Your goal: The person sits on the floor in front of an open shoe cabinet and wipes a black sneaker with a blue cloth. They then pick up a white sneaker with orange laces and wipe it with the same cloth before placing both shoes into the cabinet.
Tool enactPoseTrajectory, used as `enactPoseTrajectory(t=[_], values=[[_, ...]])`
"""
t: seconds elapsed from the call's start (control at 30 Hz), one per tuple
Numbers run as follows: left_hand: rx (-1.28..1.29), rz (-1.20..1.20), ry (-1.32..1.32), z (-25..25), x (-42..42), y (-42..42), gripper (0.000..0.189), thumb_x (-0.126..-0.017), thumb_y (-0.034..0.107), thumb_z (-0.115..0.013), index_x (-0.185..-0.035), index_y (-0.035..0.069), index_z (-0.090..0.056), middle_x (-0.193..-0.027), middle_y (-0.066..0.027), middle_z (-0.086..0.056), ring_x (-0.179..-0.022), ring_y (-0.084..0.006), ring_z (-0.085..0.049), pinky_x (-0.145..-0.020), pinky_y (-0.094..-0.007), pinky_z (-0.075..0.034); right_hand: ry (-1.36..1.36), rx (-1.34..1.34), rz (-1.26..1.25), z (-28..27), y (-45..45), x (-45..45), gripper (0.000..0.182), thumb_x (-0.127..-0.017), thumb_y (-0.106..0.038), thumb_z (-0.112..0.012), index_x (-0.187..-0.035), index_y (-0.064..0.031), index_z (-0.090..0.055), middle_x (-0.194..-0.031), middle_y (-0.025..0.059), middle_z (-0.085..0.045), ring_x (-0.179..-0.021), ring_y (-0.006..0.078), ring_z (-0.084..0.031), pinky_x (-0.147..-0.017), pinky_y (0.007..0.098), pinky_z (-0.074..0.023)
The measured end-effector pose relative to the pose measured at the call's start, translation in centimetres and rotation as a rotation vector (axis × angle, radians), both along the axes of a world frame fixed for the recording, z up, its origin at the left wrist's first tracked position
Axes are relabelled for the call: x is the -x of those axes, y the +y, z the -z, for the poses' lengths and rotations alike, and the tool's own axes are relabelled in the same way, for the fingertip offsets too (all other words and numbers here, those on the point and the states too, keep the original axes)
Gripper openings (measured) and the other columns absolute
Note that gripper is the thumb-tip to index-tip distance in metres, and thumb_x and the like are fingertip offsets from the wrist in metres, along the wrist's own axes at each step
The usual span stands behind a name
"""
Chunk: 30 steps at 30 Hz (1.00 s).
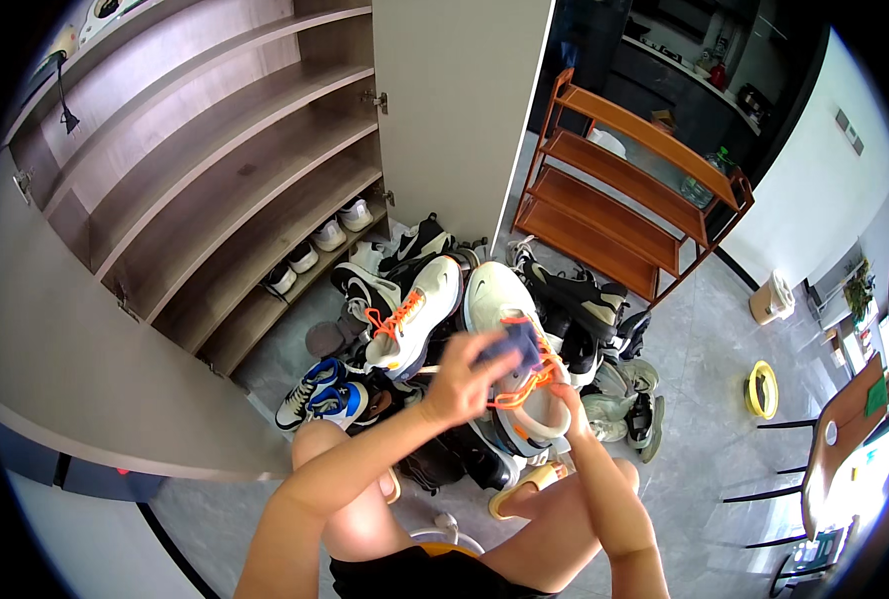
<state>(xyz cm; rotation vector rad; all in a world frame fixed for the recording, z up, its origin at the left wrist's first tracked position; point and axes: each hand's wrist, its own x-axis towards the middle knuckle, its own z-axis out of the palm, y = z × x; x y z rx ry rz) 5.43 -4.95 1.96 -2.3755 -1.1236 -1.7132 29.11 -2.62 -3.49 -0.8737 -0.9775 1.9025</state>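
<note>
A white sneaker with orange laces (494, 290) is held up in front of me, toe pointing away. My right hand (575, 410) grips it at the side of its heel collar. In my left hand (461, 378) is a dark blue cloth (520, 344), which lies over the tongue and lace area; the hand is slightly blurred. The matching white sneaker (425, 314), also orange-laced, rests on the pile to the left. Around and beneath both are many other shoes, among them a blue-and-white pair (332, 397) and a black shoe (575, 299).
An open shoe cabinet (264, 157) stands at the left, with several shoes (328, 234) on a low shelf. Its door (452, 112) is swung out. A brown wooden rack (624, 165) stands beyond the pile. To the right are a bin (771, 299), a yellow basin (766, 367) and a chair (841, 434).
</note>
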Motion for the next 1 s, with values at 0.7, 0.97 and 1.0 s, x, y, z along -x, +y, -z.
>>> enactPoseTrajectory(t=[0.7,0.97,1.0], values=[[0.279,0.045,0.147,2.6,-3.0,-2.0,0.059,-0.068,-0.008,-0.057,-0.126,0.003,-0.057,-0.131,-0.0213,-0.048,-0.107,-0.0414,-0.050,-0.094,-0.0468,-0.044,0.441,0.040,0.280,-2.7,1.6,0.3,0.078,-0.069,-0.023,-0.054,-0.145,-0.0244,-0.035,-0.146,0.0096,-0.040,-0.135,0.0328,-0.038,-0.110,0.0517,-0.0352],[0.165,0.235,0.001,1.5,-2.4,-1.5,0.055,-0.072,-0.007,-0.053,-0.124,0.009,-0.062,-0.130,-0.0198,-0.051,-0.108,-0.0372,-0.053,-0.097,-0.0448,-0.042,0.333,0.072,0.305,-2.0,1.6,-1.1,0.072,-0.077,-0.023,-0.049,-0.147,-0.0178,-0.032,-0.145,0.0110,-0.041,-0.132,0.0304,-0.043,-0.110,0.0429,-0.0360],[0.185,0.070,-0.041,1.7,-1.1,-0.4,0.054,-0.073,-0.007,-0.052,-0.124,0.009,-0.062,-0.129,-0.0197,-0.052,-0.109,-0.0377,-0.053,-0.097,-0.0445,-0.042,0.280,0.077,0.272,-2.7,1.1,-0.2,0.074,-0.077,-0.026,-0.052,-0.147,-0.0156,-0.031,-0.143,0.0142,-0.044,-0.127,0.0322,-0.049,-0.106,0.0434,-0.0401]])
